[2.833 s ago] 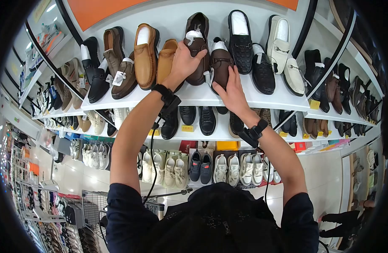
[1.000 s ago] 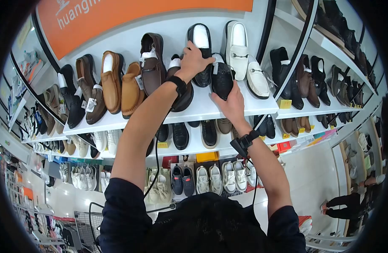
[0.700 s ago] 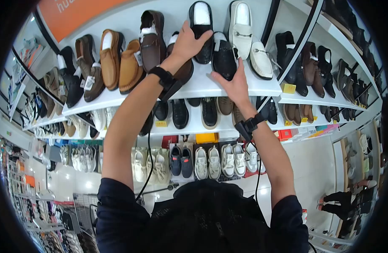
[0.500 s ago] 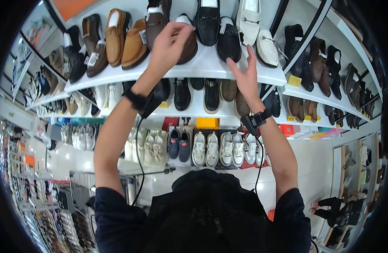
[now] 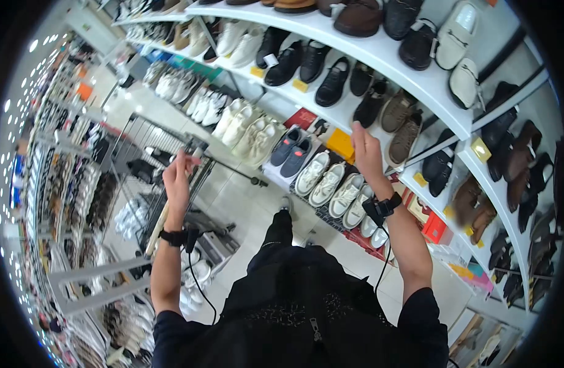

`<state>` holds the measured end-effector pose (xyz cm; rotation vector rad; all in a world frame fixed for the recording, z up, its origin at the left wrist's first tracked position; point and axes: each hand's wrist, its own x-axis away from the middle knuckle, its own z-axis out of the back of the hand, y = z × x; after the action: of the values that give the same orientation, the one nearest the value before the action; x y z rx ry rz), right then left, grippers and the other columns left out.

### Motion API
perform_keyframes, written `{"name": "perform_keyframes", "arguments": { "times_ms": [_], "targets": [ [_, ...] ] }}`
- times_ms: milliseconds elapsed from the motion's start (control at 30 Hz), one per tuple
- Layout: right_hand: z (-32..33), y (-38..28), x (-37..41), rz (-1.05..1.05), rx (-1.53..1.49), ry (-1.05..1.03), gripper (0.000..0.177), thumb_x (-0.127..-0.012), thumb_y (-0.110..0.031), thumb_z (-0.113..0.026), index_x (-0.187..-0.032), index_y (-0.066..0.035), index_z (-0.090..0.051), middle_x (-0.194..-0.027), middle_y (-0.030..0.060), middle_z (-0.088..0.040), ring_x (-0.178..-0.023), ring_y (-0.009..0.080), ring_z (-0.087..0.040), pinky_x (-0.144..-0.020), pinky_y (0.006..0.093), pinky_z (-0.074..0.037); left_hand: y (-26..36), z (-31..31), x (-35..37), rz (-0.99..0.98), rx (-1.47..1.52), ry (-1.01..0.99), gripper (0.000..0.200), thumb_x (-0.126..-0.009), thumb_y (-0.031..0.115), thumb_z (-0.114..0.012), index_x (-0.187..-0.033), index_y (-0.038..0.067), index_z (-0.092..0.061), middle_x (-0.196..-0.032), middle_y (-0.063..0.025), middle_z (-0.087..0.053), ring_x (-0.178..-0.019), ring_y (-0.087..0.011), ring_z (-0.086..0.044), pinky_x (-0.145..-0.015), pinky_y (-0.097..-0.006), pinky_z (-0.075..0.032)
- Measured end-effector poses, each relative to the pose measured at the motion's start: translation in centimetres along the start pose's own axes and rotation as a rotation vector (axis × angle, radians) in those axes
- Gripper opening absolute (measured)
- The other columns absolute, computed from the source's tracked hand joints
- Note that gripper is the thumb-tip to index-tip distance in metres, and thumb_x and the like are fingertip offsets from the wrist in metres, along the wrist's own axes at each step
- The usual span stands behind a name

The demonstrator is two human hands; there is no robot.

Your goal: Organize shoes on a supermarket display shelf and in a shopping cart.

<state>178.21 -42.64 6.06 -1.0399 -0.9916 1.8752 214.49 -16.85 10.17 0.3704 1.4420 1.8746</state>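
Observation:
Over the end of a wire shopping cart (image 5: pixel 130 144), my left hand (image 5: pixel 179 175) is raised with its fingers loosely bent and apart, and nothing shows in it. My right hand (image 5: pixel 366 150) is up in front of the lower shelf, near a yellow box (image 5: pixel 341 145) and brown lace-up shoes (image 5: pixel 404 140). Its fingers are pressed together, with no object visible in them. Black loafers (image 5: pixel 418 44) and cream loafers (image 5: pixel 456 35) stand on the upper shelf (image 5: pixel 441 92), away from both hands.
Pairs of white sneakers (image 5: pixel 311 174) and navy shoes (image 5: pixel 286 145) line the bottom row. Clear bags (image 5: pixel 132 218) lie around the cart's lower part. More shoe racks (image 5: pixel 85 184) stand at the left, and brown shoes (image 5: pixel 522 161) fill shelves at the right.
The view has turned toward the left. Both hands have come away from the upper shelf's shoes; my left hand has moved down and left over the cart, my right hand lower.

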Motion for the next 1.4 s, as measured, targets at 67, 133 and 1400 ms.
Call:
{"name": "perform_keyframes", "arguments": {
  "times_ms": [67,133,1400],
  "targets": [
    [-3.4,-1.0,0.5,0.115,-0.068,-0.128,0.037,-0.107,-0.029,-0.049,-0.087,0.000,-0.059,-0.069,0.0107,-0.059,-0.060,0.0237,-0.057,-0.059,0.0362,-0.045,-3.1,4.7,3.5,0.030,0.090,0.116,0.053,-0.109,0.037,-0.045,-0.074,0.000,-0.060,-0.083,-0.0064,-0.067,-0.079,-0.0095,-0.058,-0.079,-0.0260,-0.046],
    [-7.3,-2.8,1.1,0.145,-0.121,-0.202,0.027,-0.105,-0.024,-0.053,-0.093,-0.001,-0.060,-0.070,0.0103,-0.060,-0.061,0.0216,-0.058,-0.059,0.0348,-0.045,-4.8,8.7,6.9,0.091,0.117,0.219,0.041,-0.110,0.032,-0.044,-0.086,0.003,-0.059,-0.088,-0.0083,-0.067,-0.083,-0.0133,-0.063,-0.080,-0.0291,-0.052],
    [-37.6,-8.6,4.7,0.516,0.597,-1.025,0.055,-0.098,-0.055,-0.045,-0.089,-0.011,-0.077,-0.094,0.0137,-0.072,-0.106,0.0332,-0.059,-0.098,0.0497,-0.032,-15.2,15.2,17.4,0.289,-0.632,0.148,0.032,-0.101,0.040,-0.055,-0.103,0.012,-0.070,-0.089,-0.0080,-0.070,-0.094,-0.0292,-0.062,-0.083,-0.0428,-0.039]
  ]
}}
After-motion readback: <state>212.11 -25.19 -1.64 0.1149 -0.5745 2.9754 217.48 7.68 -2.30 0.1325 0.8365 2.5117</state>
